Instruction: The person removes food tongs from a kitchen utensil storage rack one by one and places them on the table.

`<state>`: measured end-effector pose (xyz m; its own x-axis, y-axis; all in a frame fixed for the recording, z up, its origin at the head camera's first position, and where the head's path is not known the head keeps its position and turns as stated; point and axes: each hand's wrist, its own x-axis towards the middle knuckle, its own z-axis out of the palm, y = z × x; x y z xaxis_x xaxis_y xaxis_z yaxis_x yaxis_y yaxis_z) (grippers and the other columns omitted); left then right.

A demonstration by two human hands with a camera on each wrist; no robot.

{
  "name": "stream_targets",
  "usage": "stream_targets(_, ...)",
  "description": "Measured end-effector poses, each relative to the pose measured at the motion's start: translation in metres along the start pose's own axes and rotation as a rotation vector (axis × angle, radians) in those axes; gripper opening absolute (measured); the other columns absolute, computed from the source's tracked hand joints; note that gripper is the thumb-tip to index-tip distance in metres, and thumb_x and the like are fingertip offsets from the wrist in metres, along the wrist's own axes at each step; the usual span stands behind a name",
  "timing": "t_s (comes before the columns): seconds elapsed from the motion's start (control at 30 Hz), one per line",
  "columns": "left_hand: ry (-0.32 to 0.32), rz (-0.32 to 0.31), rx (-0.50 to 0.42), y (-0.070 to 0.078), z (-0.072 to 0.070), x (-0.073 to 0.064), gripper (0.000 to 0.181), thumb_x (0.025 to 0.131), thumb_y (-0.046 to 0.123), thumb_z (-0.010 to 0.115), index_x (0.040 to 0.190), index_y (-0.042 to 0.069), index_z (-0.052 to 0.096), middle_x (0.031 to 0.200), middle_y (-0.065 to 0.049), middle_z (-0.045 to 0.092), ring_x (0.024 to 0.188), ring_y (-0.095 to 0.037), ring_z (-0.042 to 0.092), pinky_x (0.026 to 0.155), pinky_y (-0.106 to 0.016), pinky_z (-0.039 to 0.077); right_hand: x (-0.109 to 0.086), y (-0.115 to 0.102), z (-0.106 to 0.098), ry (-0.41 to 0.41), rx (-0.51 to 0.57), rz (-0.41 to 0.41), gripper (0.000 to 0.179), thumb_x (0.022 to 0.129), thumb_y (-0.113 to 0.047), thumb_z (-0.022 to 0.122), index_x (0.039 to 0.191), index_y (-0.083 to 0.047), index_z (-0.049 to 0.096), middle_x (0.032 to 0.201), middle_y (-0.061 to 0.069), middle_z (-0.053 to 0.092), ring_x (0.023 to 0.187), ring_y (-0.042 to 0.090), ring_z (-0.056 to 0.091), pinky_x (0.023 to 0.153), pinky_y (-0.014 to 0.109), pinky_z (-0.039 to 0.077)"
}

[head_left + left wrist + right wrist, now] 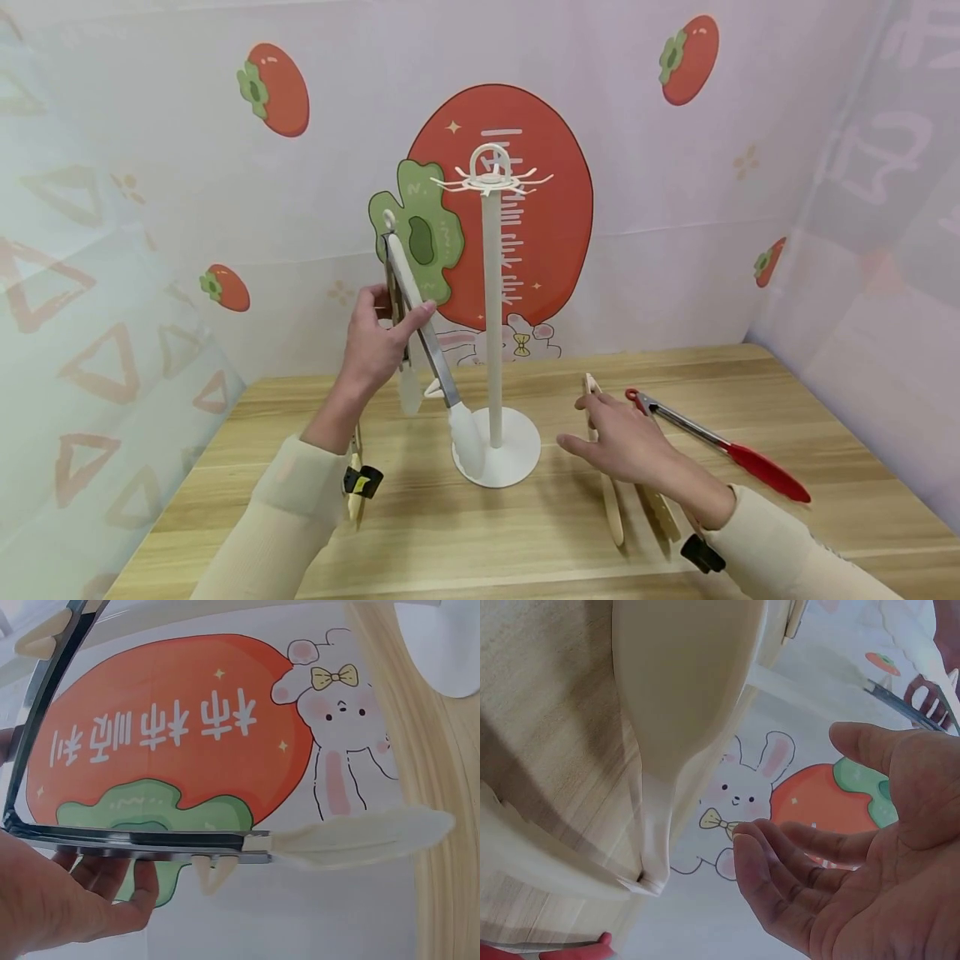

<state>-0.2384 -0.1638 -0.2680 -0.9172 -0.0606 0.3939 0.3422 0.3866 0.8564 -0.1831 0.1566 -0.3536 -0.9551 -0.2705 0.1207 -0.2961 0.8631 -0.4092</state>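
Note:
My left hand (pixel 378 337) grips a pair of metal tongs (pixel 427 333) with pale, translucent tips, the hinge end upward. The tongs' two arms stand spread apart, one of them overlapping the stand's base in the head view. Fingers and thumb lie along the metal arms in the left wrist view. To the right, my right hand (pixel 626 437) hovers just above a slim beige utensil (pixel 611 508) and a beige utensil with a scalloped edge (pixel 660 517). In the right wrist view its fingers (pixel 787 892) are loosely bent with nothing between them.
A white stand (pixel 492 317) with a ring of hooks on top rises from a round base (pixel 517 454). Red-tipped tongs (pixel 720 442) lie at the right of the wooden table (pixel 450 550). Another beige utensil (pixel 355 492) lies beside my left forearm. A printed cloth hangs behind.

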Motion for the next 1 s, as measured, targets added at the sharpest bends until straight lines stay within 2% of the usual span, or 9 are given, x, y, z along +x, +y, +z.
stream_targets(0.2,-0.052,-0.102,0.119,-0.004,-0.004,-0.003,0.08,0.088,0.056,0.072,0.139,0.004,0.038,0.117,-0.017,0.05,0.102,-0.03,0.05,0.084,-0.042,0.046,0.001,-0.001,0.001,-0.002,0.0,0.006,0.057,0.089,-0.044,0.076,0.127,-0.005,0.064,0.101,0.01,0.066,0.081,0.02,0.062,0.06,0.037,0.048)
stream_targets(0.5,-0.109,-0.218,0.282,-0.008,-0.007,-0.005,0.084,0.086,0.069,0.065,0.132,0.003,0.039,0.11,-0.016,0.053,0.097,-0.032,0.054,0.081,-0.041,0.047,0.002,-0.002,0.002,-0.013,-0.003,0.016,0.057,0.088,-0.046,0.076,0.127,-0.005,0.063,0.102,0.01,0.067,0.084,0.021,0.063,0.061,0.038,0.049)
stream_targets(0.7,-0.119,-0.231,0.359,-0.007,-0.009,-0.005,0.089,0.085,0.072,0.063,0.132,0.001,0.039,0.106,-0.016,0.053,0.101,-0.034,0.053,0.083,-0.043,0.046,0.002,-0.002,0.002,-0.016,-0.003,0.013,0.057,0.088,-0.046,0.076,0.126,-0.006,0.063,0.102,0.01,0.067,0.085,0.021,0.064,0.063,0.038,0.05)
stream_targets(1.0,-0.175,-0.245,0.417,-0.007,-0.012,-0.008,0.085,0.085,0.074,0.061,0.124,0.001,0.041,0.101,-0.014,0.054,0.09,-0.03,0.054,0.072,-0.038,0.044,0.002,-0.002,0.002,-0.026,0.004,0.01,0.059,0.088,-0.046,0.077,0.128,-0.006,0.063,0.101,0.01,0.068,0.081,0.019,0.063,0.062,0.037,0.049)
